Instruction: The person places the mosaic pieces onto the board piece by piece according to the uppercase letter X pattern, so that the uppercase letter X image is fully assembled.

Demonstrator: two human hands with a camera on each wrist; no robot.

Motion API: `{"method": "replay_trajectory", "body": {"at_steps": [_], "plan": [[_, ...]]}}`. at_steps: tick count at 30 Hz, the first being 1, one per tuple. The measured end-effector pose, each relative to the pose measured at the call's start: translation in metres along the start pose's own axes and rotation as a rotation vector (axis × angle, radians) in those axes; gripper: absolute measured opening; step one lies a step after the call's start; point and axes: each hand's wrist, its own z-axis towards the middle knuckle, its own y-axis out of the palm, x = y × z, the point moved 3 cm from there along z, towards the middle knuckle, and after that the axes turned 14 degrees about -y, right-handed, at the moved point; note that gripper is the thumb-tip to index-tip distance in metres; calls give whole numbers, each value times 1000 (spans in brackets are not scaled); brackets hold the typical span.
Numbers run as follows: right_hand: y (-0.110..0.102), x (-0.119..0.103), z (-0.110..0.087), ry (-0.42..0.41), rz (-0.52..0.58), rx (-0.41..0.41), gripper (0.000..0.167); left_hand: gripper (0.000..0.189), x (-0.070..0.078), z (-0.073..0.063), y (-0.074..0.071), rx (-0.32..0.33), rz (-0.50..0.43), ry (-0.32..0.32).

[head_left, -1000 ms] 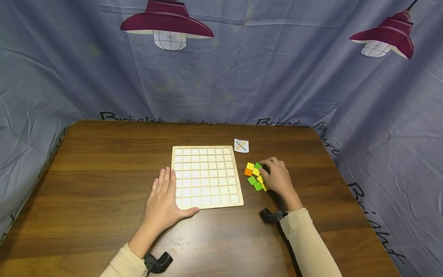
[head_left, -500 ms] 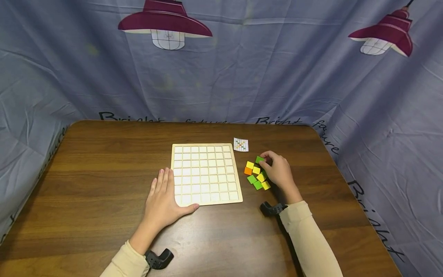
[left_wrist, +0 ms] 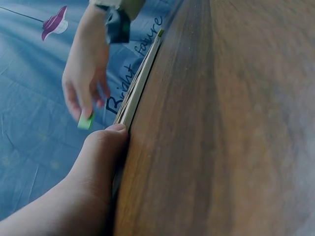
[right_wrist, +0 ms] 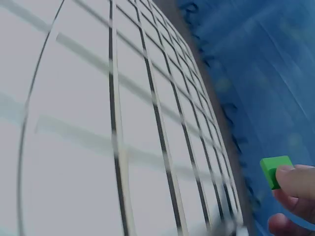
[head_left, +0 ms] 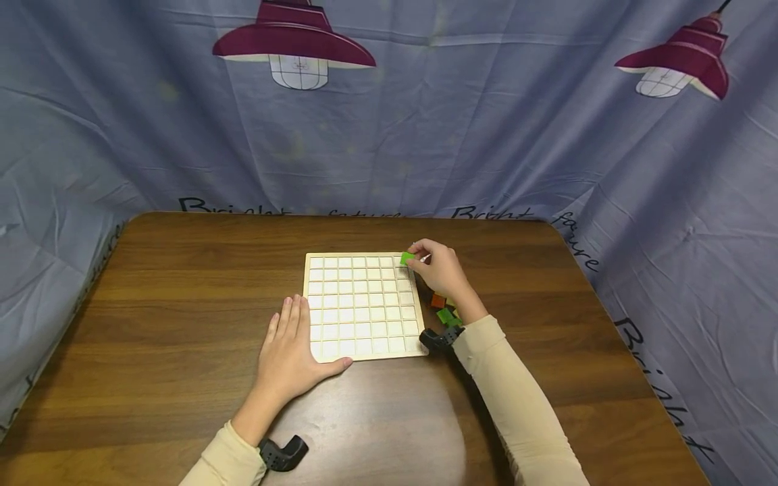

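Note:
A square wooden board (head_left: 355, 360) with a grid of pale cells lies on the table. My left hand (head_left: 287, 354) rests at its lower left corner, fingers straight along the left side and thumb along the front edge. My right hand (head_left: 440, 270) pinches a green square tile (head_left: 406, 258) between thumb and fingers, over the board's far right corner. The right wrist view shows the green tile (right_wrist: 273, 169) held at its edges, raised above the grid. In the left wrist view, the right hand (left_wrist: 86, 73) holds it above the board's level.
Loose tiles, among them an orange tile (head_left: 437, 301) and a green tile (head_left: 446, 315), lie right of the board, partly hidden by my right wrist. The small printed card behind the right hand is mostly covered. A curtain (head_left: 389, 148) hangs behind the wooden table (head_left: 200, 290).
My right hand picked a green tile out of the loose pile and carried it left to the board's far right corner. The left hand has stayed at the board.

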Motion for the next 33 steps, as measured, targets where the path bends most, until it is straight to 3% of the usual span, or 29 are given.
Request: {"method": "replay_trajectory", "body": {"at_steps": [9, 15, 21, 33], "plan": [[56, -38, 34, -40, 98, -131, 16, 139, 1, -1, 1, -1, 21, -1], [85, -59, 46, -71, 131, -165, 15, 139, 0, -1, 1, 5, 17, -3], [98, -68, 52, -99, 98, -188, 14, 139, 0, -2, 1, -2, 7, -5], [105, -71, 52, -130, 27, -238, 16, 140, -1, 0, 0, 1, 13, 16]]}}
